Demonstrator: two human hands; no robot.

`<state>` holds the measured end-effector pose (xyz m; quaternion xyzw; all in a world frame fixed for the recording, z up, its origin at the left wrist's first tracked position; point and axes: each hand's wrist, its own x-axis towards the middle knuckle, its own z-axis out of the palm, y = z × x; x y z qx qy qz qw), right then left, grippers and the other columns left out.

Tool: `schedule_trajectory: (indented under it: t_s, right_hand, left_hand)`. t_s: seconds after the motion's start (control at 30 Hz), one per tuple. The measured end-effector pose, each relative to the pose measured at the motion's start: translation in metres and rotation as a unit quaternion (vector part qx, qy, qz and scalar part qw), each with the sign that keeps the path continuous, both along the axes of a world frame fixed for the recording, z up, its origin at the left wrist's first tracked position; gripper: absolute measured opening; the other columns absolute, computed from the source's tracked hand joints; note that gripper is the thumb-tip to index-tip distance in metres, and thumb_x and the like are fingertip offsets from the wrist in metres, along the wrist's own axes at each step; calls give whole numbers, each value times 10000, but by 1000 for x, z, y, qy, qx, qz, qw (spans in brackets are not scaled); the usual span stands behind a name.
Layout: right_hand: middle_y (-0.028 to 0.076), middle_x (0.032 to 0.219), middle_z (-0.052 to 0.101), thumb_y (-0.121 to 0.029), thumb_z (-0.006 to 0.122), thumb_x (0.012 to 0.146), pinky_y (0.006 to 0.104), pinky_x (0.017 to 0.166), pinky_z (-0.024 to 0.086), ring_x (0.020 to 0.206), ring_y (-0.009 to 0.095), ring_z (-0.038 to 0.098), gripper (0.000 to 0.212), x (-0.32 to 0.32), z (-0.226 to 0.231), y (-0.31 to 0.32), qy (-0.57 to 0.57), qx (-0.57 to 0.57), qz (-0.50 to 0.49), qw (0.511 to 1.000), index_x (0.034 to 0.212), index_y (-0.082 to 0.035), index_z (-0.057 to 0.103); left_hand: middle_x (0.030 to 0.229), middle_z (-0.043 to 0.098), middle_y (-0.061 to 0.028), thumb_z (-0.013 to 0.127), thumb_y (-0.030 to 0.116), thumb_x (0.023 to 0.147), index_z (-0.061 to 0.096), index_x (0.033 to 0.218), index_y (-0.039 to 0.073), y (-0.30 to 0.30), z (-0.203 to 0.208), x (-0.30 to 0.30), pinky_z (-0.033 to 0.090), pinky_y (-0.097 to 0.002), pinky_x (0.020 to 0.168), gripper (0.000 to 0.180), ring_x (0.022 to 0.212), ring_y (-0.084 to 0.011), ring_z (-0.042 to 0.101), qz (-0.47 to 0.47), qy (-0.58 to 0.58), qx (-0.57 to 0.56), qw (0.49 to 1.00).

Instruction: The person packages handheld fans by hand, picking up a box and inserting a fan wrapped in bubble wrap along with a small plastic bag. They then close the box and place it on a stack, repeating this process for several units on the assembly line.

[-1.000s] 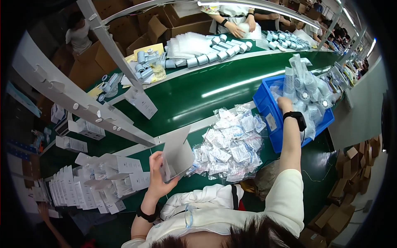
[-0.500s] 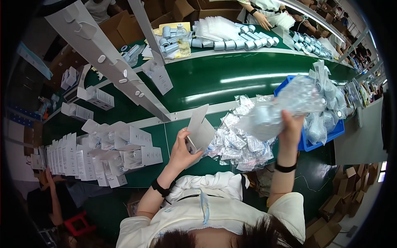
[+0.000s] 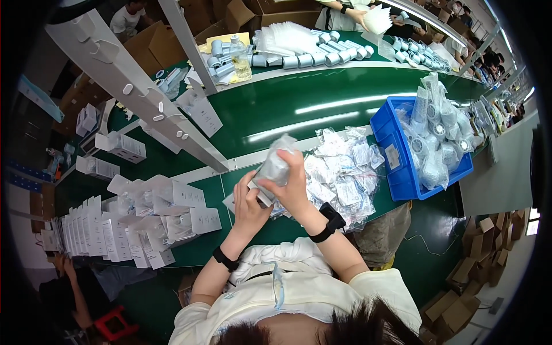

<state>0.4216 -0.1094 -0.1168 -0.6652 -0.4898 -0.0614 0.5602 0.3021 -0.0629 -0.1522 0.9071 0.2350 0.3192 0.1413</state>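
Note:
In front of my body, my left hand point(image 3: 247, 211) is closed round a small white carton point(image 3: 261, 194), partly hidden by my fingers. A white flap shows beside that hand. My right hand point(image 3: 292, 187) grips a grey-blue part in clear bubble wrap point(image 3: 276, 164), at the top of the carton. How far the wrapped part sits inside cannot be made out. Close by on the right lies a heap of small clear plastic packets point(image 3: 348, 178). Beyond it a blue bin point(image 3: 394, 169) holds several bubble-wrapped parts point(image 3: 437, 138).
Rows of filled open cartons point(image 3: 187, 195) stand at the left of the green table. A slotted metal post point(image 3: 155, 106) rises behind them. Across the green belt point(image 3: 299, 98), blue-grey cylinders point(image 3: 319, 58) and a clear bottle point(image 3: 240, 60) stand near a co-worker's hand point(image 3: 361, 18).
My right hand has come left from beside the blue bin, bringing the bubble-wrapped part to the carton in my left hand. The view has shifted slightly, and the bin shows more fully.

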Motion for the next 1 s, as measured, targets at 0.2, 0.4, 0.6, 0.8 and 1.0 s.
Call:
schedule_trajectory:
  t_s: [0.2, 0.4, 0.6, 0.8, 1.0]
  right_hand:
    - [150, 1139, 467, -167, 593, 762, 366, 884, 357, 1063, 339, 434, 279, 66, -35, -18, 35, -38, 99, 994, 1007, -36, 569]
    - [157, 986, 552, -138, 609, 712, 413, 795, 416, 923, 344, 503, 448, 212, -128, -74, -94, -435, -299, 844, 1129, -37, 480]
    - [178, 922, 567, -42, 546, 695, 400, 695, 440, 858, 346, 528, 513, 223, -151, -96, -77, -469, -260, 840, 1196, -48, 435]
    - [150, 771, 534, 80, 466, 690, 372, 641, 424, 746, 334, 526, 471, 183, -68, -80, -73, -259, -311, 912, 1139, -59, 499]
    - [102, 739, 528, 85, 485, 708, 327, 627, 433, 722, 292, 543, 320, 173, -52, -80, -85, -279, -209, 933, 993, -34, 567]
  left_hand:
    - [1239, 292, -226, 753, 33, 579, 201, 1003, 99, 31, -24, 8, 311, -370, 928, 699, 1108, -294, 380, 11, -236, -275, 932]
    - [1254, 280, -210, 757, 44, 582, 203, 987, 114, 39, -57, -15, 300, -355, 935, 690, 1144, -274, 337, 65, -188, -311, 930]
    - [1226, 330, -203, 719, 91, 633, 349, 1042, 36, 46, -11, -19, 358, -351, 894, 555, 1100, -307, 409, 65, -104, -258, 958]
    - [1107, 415, -191, 669, 69, 645, 556, 900, -10, 56, 9, -10, 430, -347, 788, 290, 928, -337, 511, 113, -1, -237, 965]
    - [882, 509, -182, 628, 6, 653, 589, 720, -46, 68, 13, -8, 449, -356, 636, 94, 704, -327, 559, 121, 11, -214, 969]
